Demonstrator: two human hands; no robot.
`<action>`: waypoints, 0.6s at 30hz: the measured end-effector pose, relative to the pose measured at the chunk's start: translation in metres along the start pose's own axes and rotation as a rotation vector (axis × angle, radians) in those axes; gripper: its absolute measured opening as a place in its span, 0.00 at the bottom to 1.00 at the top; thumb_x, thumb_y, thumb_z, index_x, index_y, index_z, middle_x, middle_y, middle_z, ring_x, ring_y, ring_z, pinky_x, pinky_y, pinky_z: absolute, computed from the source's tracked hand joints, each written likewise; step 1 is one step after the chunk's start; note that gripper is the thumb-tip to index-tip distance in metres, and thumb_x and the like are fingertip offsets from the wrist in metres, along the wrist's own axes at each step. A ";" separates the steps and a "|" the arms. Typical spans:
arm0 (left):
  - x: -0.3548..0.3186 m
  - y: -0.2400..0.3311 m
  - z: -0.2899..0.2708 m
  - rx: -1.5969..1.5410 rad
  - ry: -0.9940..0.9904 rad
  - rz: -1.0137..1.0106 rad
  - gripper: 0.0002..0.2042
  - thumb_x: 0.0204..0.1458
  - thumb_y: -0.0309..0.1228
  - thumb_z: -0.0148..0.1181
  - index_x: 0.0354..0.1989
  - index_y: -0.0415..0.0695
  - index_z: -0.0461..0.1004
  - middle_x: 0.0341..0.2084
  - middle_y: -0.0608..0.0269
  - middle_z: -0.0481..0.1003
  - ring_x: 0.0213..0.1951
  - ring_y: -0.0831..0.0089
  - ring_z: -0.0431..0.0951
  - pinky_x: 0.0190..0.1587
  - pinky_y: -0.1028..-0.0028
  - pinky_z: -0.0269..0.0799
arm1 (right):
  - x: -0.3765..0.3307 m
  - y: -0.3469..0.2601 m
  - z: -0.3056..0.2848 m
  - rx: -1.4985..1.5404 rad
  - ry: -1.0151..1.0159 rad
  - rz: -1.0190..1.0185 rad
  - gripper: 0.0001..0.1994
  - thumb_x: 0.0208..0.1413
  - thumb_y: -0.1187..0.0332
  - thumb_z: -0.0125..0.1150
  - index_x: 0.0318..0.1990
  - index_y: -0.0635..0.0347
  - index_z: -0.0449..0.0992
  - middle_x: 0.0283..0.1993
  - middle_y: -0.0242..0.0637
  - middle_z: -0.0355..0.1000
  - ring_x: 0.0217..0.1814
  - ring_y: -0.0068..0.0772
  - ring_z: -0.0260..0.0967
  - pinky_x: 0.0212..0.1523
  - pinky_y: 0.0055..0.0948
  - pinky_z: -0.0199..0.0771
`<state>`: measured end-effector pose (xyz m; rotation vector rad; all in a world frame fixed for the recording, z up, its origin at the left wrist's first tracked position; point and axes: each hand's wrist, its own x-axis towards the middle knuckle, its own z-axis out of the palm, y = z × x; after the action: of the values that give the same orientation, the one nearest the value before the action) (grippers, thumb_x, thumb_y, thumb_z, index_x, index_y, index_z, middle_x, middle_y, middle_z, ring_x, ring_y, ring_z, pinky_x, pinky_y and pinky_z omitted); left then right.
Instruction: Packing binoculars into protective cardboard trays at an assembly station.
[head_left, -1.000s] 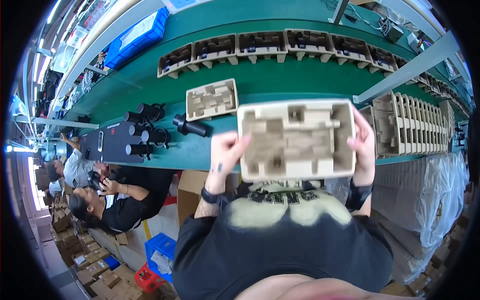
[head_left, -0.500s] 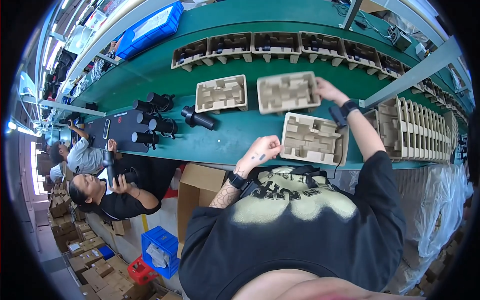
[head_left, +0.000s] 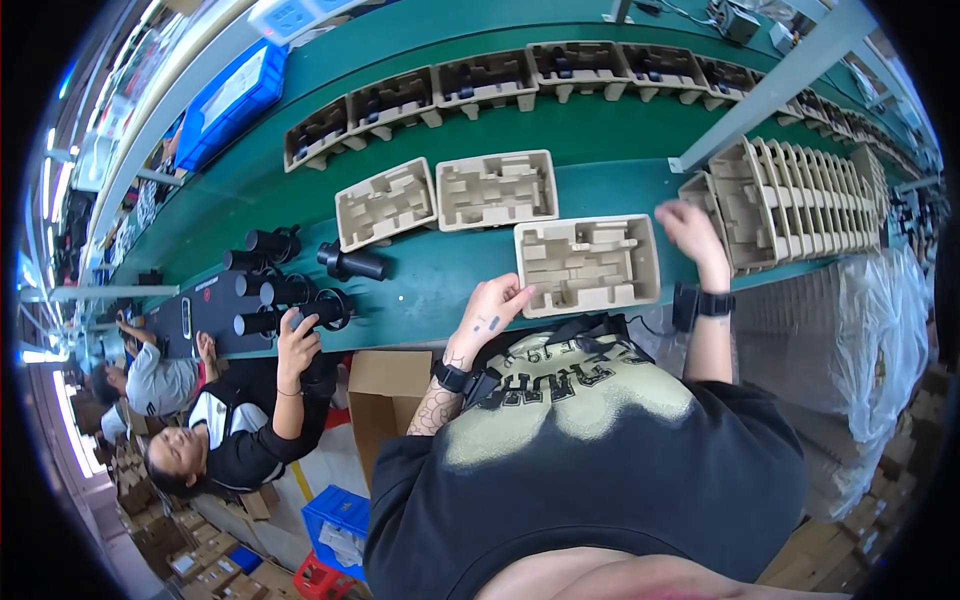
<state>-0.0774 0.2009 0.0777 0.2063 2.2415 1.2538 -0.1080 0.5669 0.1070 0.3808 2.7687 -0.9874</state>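
Observation:
A tan molded-pulp tray (head_left: 587,268) with shaped hollows lies at the front edge of the green bench, before my body. At its left end my left hand (head_left: 495,306) pinches the rim between thumb and fingers. My right hand (head_left: 690,235) is in the air past the tray's right end, holding nothing, its fingers loosely bent and apart. Close beside it stands a row of nested pulp trays (head_left: 800,205) on edge. Two more bare pulp trays, one in the middle (head_left: 497,190) and one to its left (head_left: 386,203), sit behind the front tray.
Along the back runs a line of pulp trays (head_left: 485,85) holding black parts. Black cylindrical devices (head_left: 290,290) stand at the left, where a co-worker's hand (head_left: 297,345) reaches. A metal post (head_left: 770,85) slants at the right. An open carton (head_left: 385,400) is below the bench.
My right hand has let go of a tray, which now rests beside the left one, and has moved toward the nested trays. The co-worker's hand has reached to the black devices.

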 end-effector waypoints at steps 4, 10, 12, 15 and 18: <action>0.001 -0.008 0.012 -0.139 0.132 0.047 0.17 0.51 0.38 0.60 0.19 0.38 0.70 0.10 0.59 0.67 0.14 0.73 0.68 0.20 0.70 0.63 | -0.071 0.010 0.045 0.252 -0.151 0.060 0.16 0.52 0.62 0.59 0.43 0.67 0.75 0.26 0.40 0.71 0.28 0.20 0.67 0.31 0.24 0.67; -0.041 0.038 -0.011 0.304 0.340 0.266 0.17 0.50 0.33 0.60 0.14 0.38 0.66 0.07 0.65 0.64 0.13 0.80 0.63 0.17 0.73 0.59 | -0.116 -0.005 0.064 0.436 0.104 0.051 0.20 0.47 0.81 0.53 0.51 0.68 0.70 0.33 0.33 0.74 0.30 0.18 0.68 0.34 0.20 0.69; -0.036 0.050 -0.017 0.530 0.391 0.362 0.17 0.49 0.32 0.61 0.13 0.38 0.65 0.07 0.67 0.63 0.13 0.84 0.61 0.17 0.76 0.57 | -0.120 -0.029 0.044 0.533 0.149 0.037 0.20 0.47 0.82 0.52 0.51 0.69 0.70 0.36 0.34 0.74 0.35 0.20 0.68 0.37 0.20 0.69; -0.055 0.063 -0.022 0.183 0.289 0.065 0.17 0.47 0.32 0.63 0.12 0.37 0.65 0.06 0.66 0.62 0.13 0.85 0.61 0.17 0.76 0.57 | -0.144 -0.046 0.025 0.730 0.228 0.035 0.21 0.47 0.82 0.49 0.52 0.70 0.69 0.43 0.36 0.74 0.45 0.23 0.70 0.45 0.20 0.70; -0.053 0.073 -0.028 0.045 0.226 0.225 0.16 0.48 0.31 0.62 0.14 0.37 0.67 0.07 0.67 0.63 0.13 0.85 0.62 0.17 0.77 0.58 | -0.118 -0.037 0.011 0.914 0.215 0.026 0.25 0.45 0.80 0.53 0.55 0.69 0.68 0.47 0.37 0.73 0.46 0.23 0.70 0.45 0.20 0.70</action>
<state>-0.0582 0.1998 0.1697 0.3589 2.4965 1.4037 -0.0061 0.5109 0.1498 0.6545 2.2727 -2.2741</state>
